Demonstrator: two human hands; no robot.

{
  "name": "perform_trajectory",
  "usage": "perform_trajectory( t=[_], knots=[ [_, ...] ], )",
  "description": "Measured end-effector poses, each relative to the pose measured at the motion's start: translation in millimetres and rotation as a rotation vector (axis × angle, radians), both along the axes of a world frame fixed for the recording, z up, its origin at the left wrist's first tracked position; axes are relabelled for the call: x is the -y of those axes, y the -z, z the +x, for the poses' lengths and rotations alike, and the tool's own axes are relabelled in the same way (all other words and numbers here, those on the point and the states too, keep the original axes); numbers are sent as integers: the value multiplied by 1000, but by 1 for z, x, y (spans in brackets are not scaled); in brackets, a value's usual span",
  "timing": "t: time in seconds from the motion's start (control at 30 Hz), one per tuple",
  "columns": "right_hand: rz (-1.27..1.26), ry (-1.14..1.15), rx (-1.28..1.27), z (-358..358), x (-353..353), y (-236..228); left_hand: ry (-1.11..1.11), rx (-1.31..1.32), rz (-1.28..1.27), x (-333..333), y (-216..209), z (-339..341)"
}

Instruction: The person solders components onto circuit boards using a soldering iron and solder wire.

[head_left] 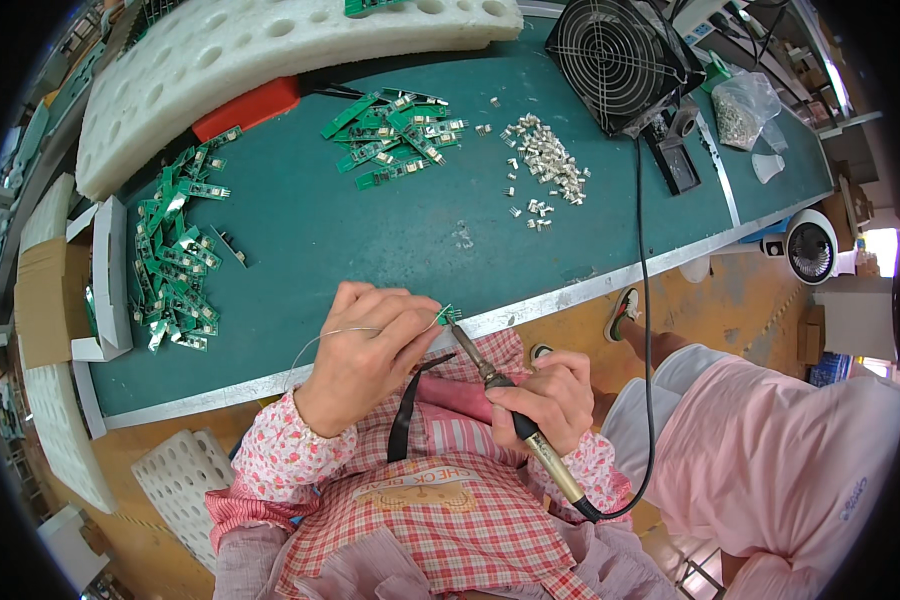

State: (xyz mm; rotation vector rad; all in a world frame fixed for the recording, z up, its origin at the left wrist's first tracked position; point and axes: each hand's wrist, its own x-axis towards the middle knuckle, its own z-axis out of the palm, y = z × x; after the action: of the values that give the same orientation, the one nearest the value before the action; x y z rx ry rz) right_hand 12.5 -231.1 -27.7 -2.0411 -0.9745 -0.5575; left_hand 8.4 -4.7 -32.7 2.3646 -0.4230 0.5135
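Green board (451, 314) and thin wire (345, 330) sat pinched in the left hand (368, 345); the right hand (550, 403) gripped a soldering iron (478, 362), whose slip could have scorched the board

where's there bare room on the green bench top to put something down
The widest bare patch of the bench top lies between the left heap of boards, the upper heap of boards and the left hand. A smaller one lies between the white parts and the black cable. Crowded: right of the fan.
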Motion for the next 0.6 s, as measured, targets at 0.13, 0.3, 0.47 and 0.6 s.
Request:
perform_trajectory(
  t=[0.13,0.3,0.47,0.6],
  knots=[
    [90,-23,-29,2,1,-1,-2,3,-3,1,-1,0],
    [101,1,-26,1,2,-1,-10,5,4,1,-3,-1],
    [67,-5,-22,2,1,1,-12,8,13,1,-1,-1],
    [73,-10,-7,5,0,3,-10,12,16,1,-1,0]
  ],
)
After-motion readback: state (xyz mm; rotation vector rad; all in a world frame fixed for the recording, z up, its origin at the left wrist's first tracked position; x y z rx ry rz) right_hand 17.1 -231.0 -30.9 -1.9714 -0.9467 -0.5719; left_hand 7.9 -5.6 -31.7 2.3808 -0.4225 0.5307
